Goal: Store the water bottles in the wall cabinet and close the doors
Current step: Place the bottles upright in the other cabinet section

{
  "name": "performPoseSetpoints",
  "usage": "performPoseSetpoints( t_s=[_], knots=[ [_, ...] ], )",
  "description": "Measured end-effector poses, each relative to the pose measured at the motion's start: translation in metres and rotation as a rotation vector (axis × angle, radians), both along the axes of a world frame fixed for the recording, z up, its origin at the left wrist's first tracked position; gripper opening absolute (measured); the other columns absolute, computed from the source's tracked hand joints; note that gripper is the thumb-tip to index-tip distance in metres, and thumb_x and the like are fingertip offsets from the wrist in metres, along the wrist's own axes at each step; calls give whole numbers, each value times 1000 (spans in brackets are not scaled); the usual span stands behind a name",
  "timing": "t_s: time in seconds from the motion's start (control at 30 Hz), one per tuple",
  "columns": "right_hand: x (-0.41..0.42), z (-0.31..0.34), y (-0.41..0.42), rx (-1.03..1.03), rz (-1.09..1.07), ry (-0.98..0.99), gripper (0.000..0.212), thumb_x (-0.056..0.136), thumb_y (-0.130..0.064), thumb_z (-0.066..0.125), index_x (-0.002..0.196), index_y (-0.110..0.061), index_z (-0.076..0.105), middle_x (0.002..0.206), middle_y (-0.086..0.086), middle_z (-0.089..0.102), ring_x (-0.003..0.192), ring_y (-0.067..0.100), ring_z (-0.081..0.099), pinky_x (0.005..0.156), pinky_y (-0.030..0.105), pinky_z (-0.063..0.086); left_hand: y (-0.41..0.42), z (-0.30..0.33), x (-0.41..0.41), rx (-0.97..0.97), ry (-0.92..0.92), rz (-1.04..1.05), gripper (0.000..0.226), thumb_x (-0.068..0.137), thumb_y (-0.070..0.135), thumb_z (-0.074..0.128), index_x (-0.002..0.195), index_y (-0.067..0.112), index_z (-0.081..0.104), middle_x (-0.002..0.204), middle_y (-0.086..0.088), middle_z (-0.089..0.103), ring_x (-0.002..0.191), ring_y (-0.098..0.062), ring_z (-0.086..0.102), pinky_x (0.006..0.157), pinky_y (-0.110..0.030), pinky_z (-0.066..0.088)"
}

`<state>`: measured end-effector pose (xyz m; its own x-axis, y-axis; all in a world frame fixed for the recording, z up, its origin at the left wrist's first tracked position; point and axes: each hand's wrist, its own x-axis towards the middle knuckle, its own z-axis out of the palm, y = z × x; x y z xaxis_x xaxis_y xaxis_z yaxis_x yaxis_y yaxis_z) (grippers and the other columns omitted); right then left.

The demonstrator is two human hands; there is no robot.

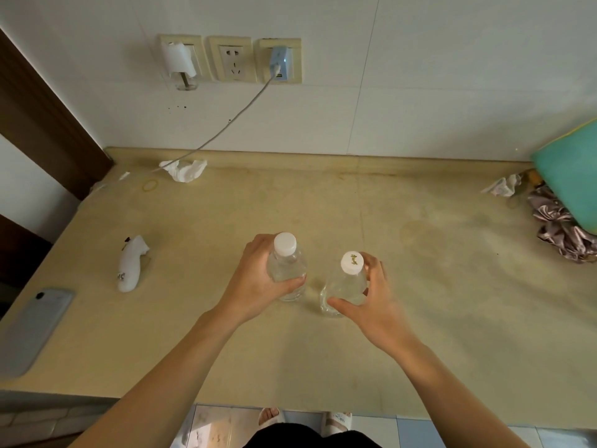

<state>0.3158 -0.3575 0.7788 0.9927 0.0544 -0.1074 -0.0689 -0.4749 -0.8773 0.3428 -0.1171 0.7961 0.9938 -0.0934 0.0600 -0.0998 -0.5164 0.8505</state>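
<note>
While each clear bottle is gripped, left hand (255, 282) on the left bottle (286, 270), right hand (371, 302) on the right bottle (344, 289), both should be lifted upright off the tabletop (452, 302).

Beige countertop (420, 318), stained, meets a white tiled wall (420, 92) at far edge. Three socket plates (230, 59) on wall, far left. Dark wood frame (38, 124) at left; pale floor tiles (219, 425) near.

Clear glossy plastic bottles (287, 270) with matt white caps (285, 243) on a smooth, stained beige countertop (420, 286)
</note>
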Motion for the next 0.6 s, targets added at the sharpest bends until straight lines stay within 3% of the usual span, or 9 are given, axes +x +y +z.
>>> performPoseSetpoints(
  t_s=[0.17,0.37,0.5,0.6],
  knots=[
    [0,-25,-8,100,67,163,80,70,-33,89,132,-49,41,134,-21,50,120,-1,56,99,19,45,0,-19,-11,-104,104,70,74,68,46,91,129,40,50,127,15,60,118,-12,59,100,-41,51],
    [5,-41,-7,147,59,221,69,73,-22,89,122,-51,49,112,-36,64,106,-14,60,82,1,45,-8,-46,-17,-285,241,158,74,67,33,95,128,38,53,124,14,67,117,-8,63,102,-40,52],
    [11,-46,-2,134,25,246,72,68,-32,90,130,-35,55,108,-20,72,103,0,67,92,26,51,-11,-50,-14,-287,242,150,68,71,25,93,125,33,54,117,15,69,112,-8,66,89,-24,53],
    [8,-44,2,129,-13,240,73,63,-42,87,129,-38,56,107,-23,72,102,0,67,91,27,51,-9,-46,-12,-258,225,139,63,71,28,93,122,33,56,113,16,71,107,-4,67,85,-17,50]
  ],
)
